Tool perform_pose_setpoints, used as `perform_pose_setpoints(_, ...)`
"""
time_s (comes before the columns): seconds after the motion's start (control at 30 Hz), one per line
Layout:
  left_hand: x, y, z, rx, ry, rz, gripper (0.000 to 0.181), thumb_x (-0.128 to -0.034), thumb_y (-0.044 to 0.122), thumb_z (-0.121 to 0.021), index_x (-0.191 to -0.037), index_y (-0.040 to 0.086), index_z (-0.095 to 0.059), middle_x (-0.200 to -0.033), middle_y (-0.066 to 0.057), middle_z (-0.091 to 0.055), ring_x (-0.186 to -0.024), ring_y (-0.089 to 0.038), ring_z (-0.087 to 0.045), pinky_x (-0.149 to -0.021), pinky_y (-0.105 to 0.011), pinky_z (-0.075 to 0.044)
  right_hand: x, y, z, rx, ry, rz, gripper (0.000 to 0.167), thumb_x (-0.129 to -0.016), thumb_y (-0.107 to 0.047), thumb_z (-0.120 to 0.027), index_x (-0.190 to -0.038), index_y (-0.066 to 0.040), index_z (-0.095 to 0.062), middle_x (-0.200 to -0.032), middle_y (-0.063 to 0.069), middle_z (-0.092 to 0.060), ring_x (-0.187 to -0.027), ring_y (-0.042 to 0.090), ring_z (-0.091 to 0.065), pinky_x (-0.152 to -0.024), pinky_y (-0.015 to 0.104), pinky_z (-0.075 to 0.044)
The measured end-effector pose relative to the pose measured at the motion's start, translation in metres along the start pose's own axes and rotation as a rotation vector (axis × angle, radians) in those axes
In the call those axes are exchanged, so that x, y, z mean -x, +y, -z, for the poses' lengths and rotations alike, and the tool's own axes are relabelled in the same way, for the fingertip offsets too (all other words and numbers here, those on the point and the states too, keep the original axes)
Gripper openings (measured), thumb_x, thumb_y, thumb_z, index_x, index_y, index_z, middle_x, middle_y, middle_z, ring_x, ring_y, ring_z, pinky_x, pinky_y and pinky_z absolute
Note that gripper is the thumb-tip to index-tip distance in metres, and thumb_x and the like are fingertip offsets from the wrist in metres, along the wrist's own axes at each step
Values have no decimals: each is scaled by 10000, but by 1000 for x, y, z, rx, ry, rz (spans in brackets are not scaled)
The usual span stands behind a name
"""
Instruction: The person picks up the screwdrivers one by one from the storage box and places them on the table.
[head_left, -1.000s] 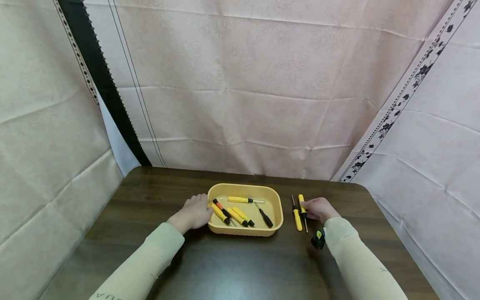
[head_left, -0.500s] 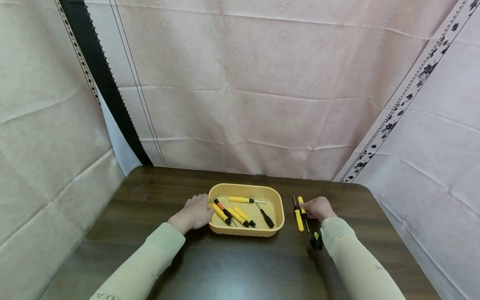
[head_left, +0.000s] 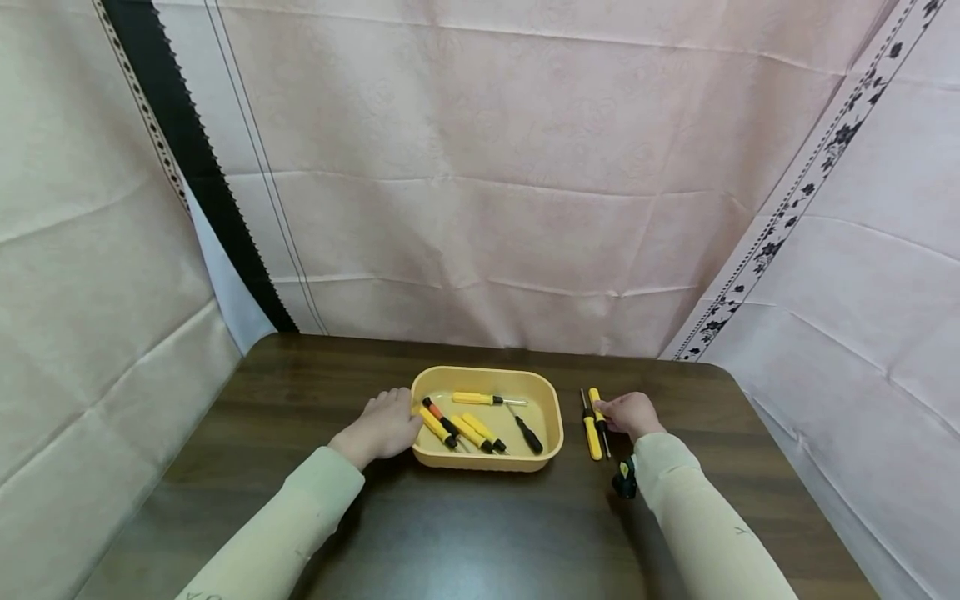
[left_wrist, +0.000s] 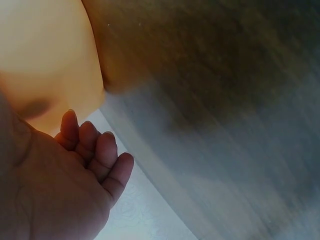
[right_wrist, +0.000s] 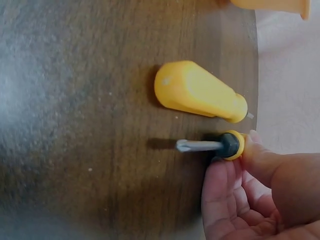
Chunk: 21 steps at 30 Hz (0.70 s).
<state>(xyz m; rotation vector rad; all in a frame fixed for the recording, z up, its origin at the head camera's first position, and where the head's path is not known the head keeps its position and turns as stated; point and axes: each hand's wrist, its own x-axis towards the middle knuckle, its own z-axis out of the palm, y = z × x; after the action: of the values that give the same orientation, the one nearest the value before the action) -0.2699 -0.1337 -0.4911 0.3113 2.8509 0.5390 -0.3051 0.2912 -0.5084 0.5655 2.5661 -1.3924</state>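
Observation:
A yellow plastic tray (head_left: 487,462) stands on the table, holding several screwdrivers, most with yellow handles. My left hand (head_left: 384,423) grips its left end, with the thumb side over the rim. In the left wrist view the fingers (left_wrist: 105,155) bend loosely beside the outer wall; the thumb is hidden. Right of the tray, my right hand (head_left: 630,414) pinches the yellow handle of a screwdriver (right_wrist: 230,145) between thumb and fingers, its metal tip towards me. A second yellow screwdriver (head_left: 592,437) lies beside it on the table, its shaft pointing away from me.
The dark wooden table (head_left: 480,533) has rounded far corners. Pale cloth (head_left: 480,208) hangs behind it and at both sides. Inside the tray lie a black screwdriver (head_left: 528,435) and a red-and-black one (head_left: 438,414).
Everything has shifted slightly left in the head view. The right hand stays at the same screwdriver, which has hardly moved. The left hand keeps its place at the tray.

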Motion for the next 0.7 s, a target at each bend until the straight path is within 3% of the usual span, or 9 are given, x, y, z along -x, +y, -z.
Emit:
perform_pose_setpoints(0.33, -1, -2, -3, -11, 2, -18, 515, -979, 341, -449, -1332, -33, -418, -1143, -113, -490, -1013, -257, -436, -955, -464, -329, -5, 2, 1, -17, -31, -16, 323, -898, -240, -697, -994, 65, -655, -804, 73, -642, -668, 148, -635, -660, 308, -534)
perform_pose_setpoints(0.7, -1, -1, -2, -10, 12, -20, 508, -982, 337, -442, -1324, -37, -421, -1121, -110, -489, -997, -256, -440, -946, -465, -335, -1, -3, 2, -16, -27, -35, 345, -907, -245, -685, -1031, 72, -628, -857, 97, -629, -708, 162, -639, -688, 315, -542)
